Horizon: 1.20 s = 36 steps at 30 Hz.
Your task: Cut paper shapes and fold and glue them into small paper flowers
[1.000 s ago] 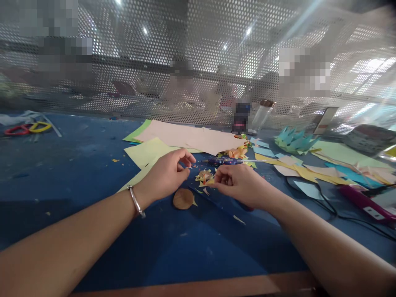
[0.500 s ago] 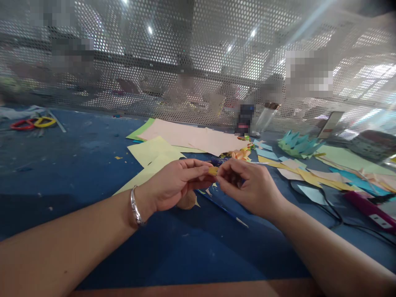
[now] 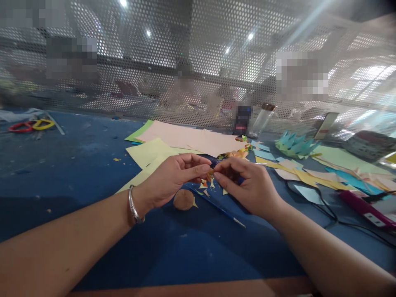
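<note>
Between the fingertips of both hands is a small yellow-orange piece of paper [image 3: 211, 171], mostly covered by fingers. My left hand [image 3: 175, 177], with a silver bangle on its wrist, pinches one end. The other end is pinched by my right hand [image 3: 250, 181]. Below my left hand a round brown disc [image 3: 183, 200] lies on the blue table. A thin blue stick with a pale tip [image 3: 219, 206], perhaps a brush, rests slantwise under the hands. Small paper scraps [image 3: 206, 192] are scattered beside it.
Pale yellow sheets [image 3: 148, 153] and a long pink sheet [image 3: 185, 136] lie behind my hands. Scissors [image 3: 23, 127] are at far left. On the right are a teal spiky paper form [image 3: 295, 145], paper strips, a purple power strip [image 3: 365, 209] and black cable. A perforated metal screen [image 3: 139, 74] stands behind.
My fingertips have drawn closer together on the paper, and less of it shows. My left hand has lifted a little, uncovering more of the brown disc. The view has shifted slightly.
</note>
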{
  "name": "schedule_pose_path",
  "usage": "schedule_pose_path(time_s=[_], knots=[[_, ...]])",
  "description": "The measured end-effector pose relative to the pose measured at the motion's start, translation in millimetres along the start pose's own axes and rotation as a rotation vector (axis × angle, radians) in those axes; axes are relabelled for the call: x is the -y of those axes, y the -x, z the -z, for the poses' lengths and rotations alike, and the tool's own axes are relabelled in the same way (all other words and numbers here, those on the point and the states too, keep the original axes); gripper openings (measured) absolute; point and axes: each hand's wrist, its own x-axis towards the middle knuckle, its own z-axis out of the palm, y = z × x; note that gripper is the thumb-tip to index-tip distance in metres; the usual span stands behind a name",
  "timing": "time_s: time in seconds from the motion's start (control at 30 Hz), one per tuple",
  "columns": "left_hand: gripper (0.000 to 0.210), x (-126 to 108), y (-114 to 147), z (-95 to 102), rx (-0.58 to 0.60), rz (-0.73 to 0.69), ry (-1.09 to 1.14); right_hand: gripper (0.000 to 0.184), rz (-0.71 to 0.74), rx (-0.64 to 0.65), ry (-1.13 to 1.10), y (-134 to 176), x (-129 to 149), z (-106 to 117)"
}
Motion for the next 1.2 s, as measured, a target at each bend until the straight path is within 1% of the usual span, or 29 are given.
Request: schedule_pose_path(time_s=[0.23, 0.37, 0.57, 0.77, 0.97, 1.2], knots=[[0.028, -2.3, -1.9, 1.5, -0.004, -0.024, -0.055, 0.013, -0.056, 0.022, -0.050, 0.2, 1.8, 1.0], [0.031, -3.6, -1.8, 2.8, 0.036, -0.016, -0.033, 0.013, -0.077, 0.030, -0.103, -0.4, 1.8, 1.5], [0.032, -4.6, -0.8, 5.6, 0.067, 0.001, -0.049, 0.016, -0.122, 0.085, -0.170, -1.2, 1.0, 1.3], [0.034, -6.9, -1.2, 7.4, 0.097, 0.012, -0.071, 0.013, -0.100, 0.090, -0.152, -0.7, 1.7, 0.9], [0.037, -8.5, -0.2, 7.3, 0.140, 0.012, -0.066, 0.013, -0.105, 0.085, -0.130, -0.9, 3.8, 2.7], [0.037, -7.4, -0.2, 7.9, 0.148, 0.004, -0.085, 0.012, -0.015, 0.097, -0.071, 0.1, 2.6, 3.2]])
